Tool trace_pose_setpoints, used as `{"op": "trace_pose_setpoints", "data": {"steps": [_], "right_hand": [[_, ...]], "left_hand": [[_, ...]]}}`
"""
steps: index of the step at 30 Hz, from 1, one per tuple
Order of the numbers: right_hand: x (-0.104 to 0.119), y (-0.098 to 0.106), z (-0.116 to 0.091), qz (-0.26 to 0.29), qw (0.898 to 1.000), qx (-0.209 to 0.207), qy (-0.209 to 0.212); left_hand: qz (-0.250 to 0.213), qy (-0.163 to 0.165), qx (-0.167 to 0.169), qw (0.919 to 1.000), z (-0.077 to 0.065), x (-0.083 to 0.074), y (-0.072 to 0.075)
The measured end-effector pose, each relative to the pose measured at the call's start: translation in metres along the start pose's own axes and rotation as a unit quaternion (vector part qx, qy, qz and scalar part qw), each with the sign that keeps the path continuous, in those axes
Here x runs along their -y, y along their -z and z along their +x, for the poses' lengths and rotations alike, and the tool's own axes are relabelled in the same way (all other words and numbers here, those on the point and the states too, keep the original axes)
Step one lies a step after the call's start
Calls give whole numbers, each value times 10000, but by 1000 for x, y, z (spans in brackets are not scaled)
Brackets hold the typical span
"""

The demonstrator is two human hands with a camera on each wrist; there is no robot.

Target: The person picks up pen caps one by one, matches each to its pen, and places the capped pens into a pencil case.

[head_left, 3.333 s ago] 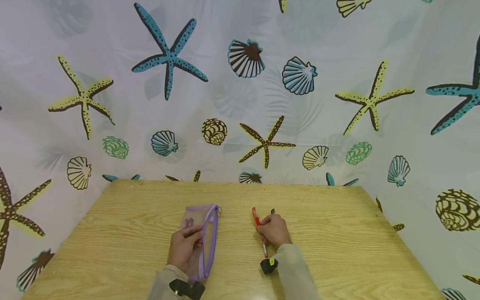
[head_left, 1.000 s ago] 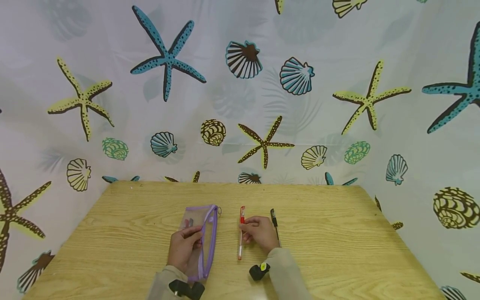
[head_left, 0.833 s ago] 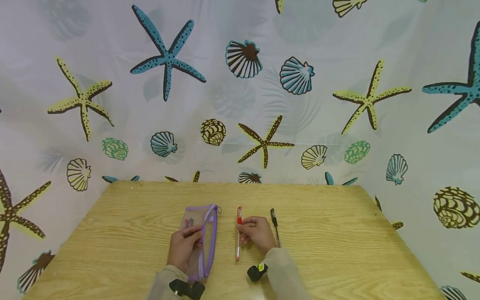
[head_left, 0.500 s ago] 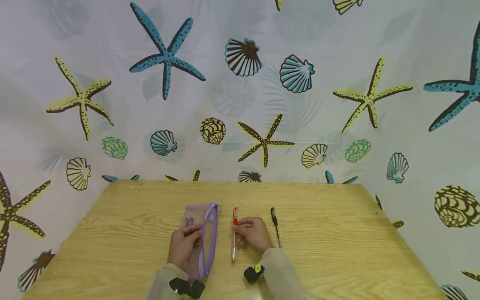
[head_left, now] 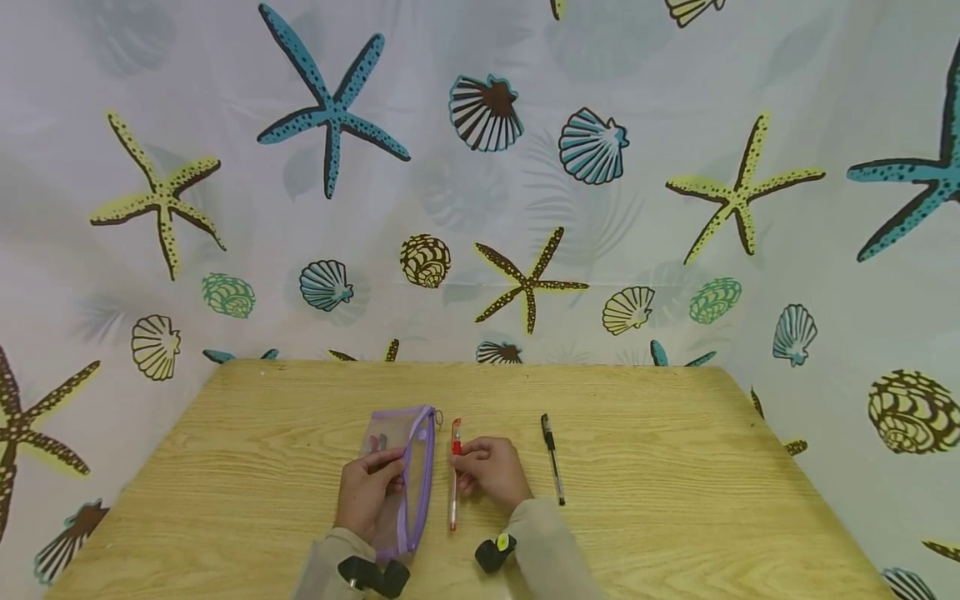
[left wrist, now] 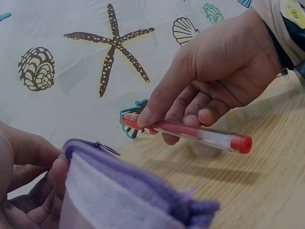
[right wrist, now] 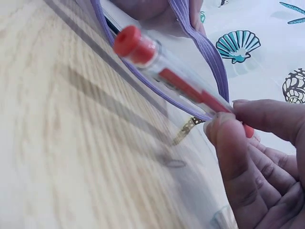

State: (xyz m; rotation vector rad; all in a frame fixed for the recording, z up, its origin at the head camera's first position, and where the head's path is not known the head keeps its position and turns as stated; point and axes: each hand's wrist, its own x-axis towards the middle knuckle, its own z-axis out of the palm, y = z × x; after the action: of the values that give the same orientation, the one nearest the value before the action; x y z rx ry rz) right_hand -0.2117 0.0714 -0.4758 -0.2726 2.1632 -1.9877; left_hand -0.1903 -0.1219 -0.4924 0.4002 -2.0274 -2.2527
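A see-through pencil pouch [head_left: 390, 525] with purple trim lies on the table, its zipped side parted along the right. My left hand [head_left: 367, 492] pinches the upper edge of that opening, as the left wrist view [left wrist: 28, 176] also shows from close by. Just right of the pouch, my right hand [head_left: 495, 473] holds a red gel pen [head_left: 453, 492] near its cap between thumb and fingers. In the right wrist view the red pen [right wrist: 181, 86] is raised off the wood, its red end towards the camera. Pinkish and grey items [head_left: 378, 443] show through the pouch.
A black pen [head_left: 552, 458] lies on the wooden table [head_left: 675, 483] to the right of my right hand. A small ring zip pull [head_left: 439, 417] sticks out at the pouch's top corner. Patterned cloth [head_left: 480, 192] hangs behind the table.
My right hand has carried the red pen leftward from beside the black pen to near the pouch. The black pen now shows in full. My left hand has kept its hold.
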Motion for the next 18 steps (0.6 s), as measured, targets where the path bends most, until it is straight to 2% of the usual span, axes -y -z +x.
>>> {"op": "trace_pose_setpoints", "data": {"steps": [7,18], "right_hand": [[-30,-7,19,22,9999,-68,-84],[-24,-20,23,-52,10000,-64,30]], "left_hand": [[-13,-47,-12,10000,0,1,0],[-46,-42,-26,10000,1,1,1]]}}
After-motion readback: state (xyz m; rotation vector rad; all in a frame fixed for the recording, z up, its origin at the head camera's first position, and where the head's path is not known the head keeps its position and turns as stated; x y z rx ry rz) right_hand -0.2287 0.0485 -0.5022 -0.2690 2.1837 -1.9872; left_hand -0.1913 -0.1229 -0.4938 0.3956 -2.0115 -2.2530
